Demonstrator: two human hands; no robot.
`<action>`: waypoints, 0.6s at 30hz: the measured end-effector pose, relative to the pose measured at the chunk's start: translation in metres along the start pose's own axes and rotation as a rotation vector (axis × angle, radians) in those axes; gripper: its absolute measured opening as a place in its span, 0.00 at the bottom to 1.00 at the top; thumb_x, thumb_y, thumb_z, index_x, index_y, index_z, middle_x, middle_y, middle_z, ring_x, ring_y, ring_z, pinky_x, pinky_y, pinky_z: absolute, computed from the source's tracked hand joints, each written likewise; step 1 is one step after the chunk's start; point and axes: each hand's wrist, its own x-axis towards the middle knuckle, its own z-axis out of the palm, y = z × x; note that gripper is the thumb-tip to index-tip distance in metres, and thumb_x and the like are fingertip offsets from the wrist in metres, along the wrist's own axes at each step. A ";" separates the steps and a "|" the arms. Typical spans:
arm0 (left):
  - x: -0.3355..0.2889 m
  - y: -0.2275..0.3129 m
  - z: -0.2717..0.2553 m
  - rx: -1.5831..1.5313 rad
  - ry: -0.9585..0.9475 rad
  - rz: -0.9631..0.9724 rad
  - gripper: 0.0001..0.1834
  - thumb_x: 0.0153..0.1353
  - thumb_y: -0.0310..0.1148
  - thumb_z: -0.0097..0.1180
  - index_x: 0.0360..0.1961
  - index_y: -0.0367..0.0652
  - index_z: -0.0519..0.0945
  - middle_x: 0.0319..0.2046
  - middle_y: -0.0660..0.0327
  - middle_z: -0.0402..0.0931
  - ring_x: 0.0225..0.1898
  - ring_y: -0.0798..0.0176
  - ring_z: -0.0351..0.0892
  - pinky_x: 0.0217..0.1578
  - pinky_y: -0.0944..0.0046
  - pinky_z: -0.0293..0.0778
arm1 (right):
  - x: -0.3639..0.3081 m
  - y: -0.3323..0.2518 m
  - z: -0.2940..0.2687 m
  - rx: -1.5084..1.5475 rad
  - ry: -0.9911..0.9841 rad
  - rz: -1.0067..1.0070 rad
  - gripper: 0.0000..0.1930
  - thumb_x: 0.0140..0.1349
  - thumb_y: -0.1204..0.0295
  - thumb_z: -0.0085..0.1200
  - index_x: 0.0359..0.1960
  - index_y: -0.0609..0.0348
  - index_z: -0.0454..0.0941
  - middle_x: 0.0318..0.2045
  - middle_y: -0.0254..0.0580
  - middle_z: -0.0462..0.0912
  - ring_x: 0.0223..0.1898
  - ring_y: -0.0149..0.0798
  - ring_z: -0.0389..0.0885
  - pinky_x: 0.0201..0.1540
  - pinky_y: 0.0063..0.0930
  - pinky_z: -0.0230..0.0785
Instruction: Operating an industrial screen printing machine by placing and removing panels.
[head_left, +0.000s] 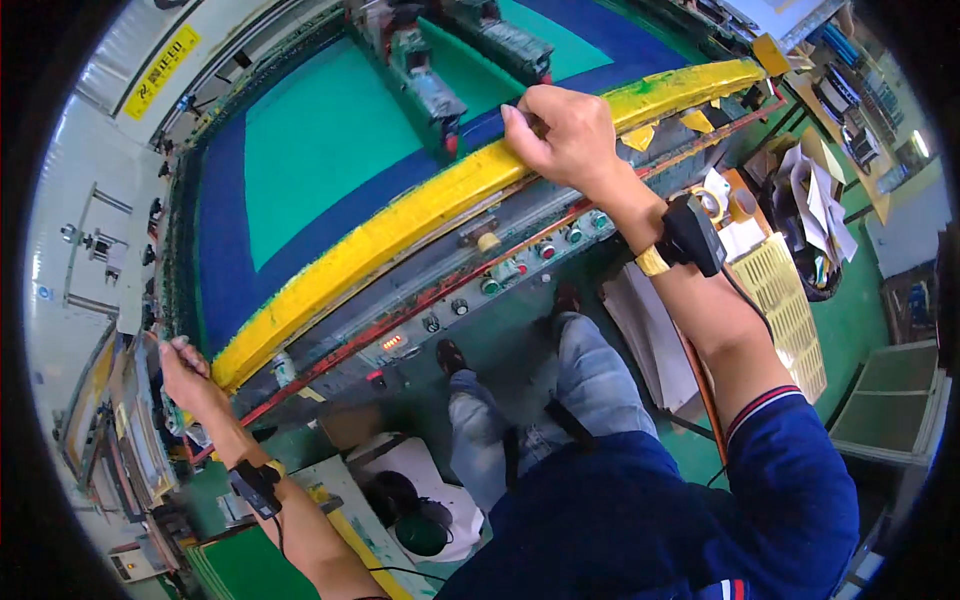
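Observation:
A large printing screen with green mesh (320,165) and a dark blue border lies before me, edged at the front by a yellow frame bar (390,232). My right hand (568,137) is closed over the right part of this bar, thumb and fingers curled together. Whatever it may hold is hidden. At the bar's left end, my left hand (187,372) has its fingers bent and closed beside the frame corner, and I cannot make out what is in them. Over the mesh, just left of my right hand, stands an ink-stained squeegee carriage (425,85) with two arms.
Below the bar runs a control panel with knobs and buttons (490,286), along a red rail (365,350). Stacked sheets (650,335) stand to the right, near a bin of crumpled paper (812,195). A white machine body (85,190) borders the left. A stool-like box (345,550) sits lower left.

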 end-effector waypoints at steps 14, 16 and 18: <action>0.000 -0.010 -0.007 0.161 0.020 0.147 0.18 0.70 0.44 0.48 0.30 0.42 0.78 0.18 0.72 0.65 0.19 0.79 0.59 0.19 0.75 0.50 | -0.028 -0.019 -0.024 0.046 -0.137 -0.096 0.05 0.52 0.70 0.60 0.30 0.53 0.79 0.33 0.36 0.77 0.38 0.44 0.73 0.41 0.41 0.62; 0.000 -0.011 -0.009 0.163 -0.011 0.158 0.18 0.70 0.44 0.47 0.30 0.42 0.78 0.18 0.72 0.64 0.20 0.79 0.58 0.19 0.75 0.50 | -0.038 -0.032 -0.030 0.058 -0.148 -0.094 0.10 0.52 0.71 0.60 0.37 0.53 0.81 0.37 0.36 0.77 0.41 0.44 0.73 0.45 0.41 0.63; 0.000 -0.013 -0.004 0.166 0.001 0.180 0.19 0.71 0.44 0.46 0.31 0.42 0.78 0.18 0.72 0.63 0.20 0.79 0.58 0.19 0.74 0.50 | -0.042 -0.033 -0.032 0.051 -0.142 -0.091 0.12 0.51 0.72 0.60 0.39 0.53 0.81 0.39 0.37 0.78 0.42 0.45 0.74 0.47 0.40 0.63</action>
